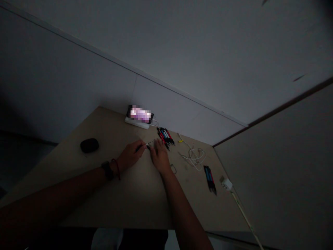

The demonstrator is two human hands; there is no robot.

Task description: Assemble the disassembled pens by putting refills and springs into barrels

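Near the back of the desk, my left hand [132,152] is closed, thumb and fingers pinching a small bunch of dark pens [150,143] with pale ends. My right hand [160,156] is closed around the other side of the bunch, its fingers hiding much of it. Dim light keeps the exact number of pens from showing. Just beyond my right fingers lies a loose pile of pens [166,136] in black, red, blue and white. A thin loop like a rubber band [173,169] rests beside my right wrist.
A lit phone [140,114] leans on a white power strip [137,123] at the wall. A black rounded object [90,145] lies left. On the right are a tangled white cable [194,158], another pen bundle [210,180] and a white plug [226,183] near the desk edge.
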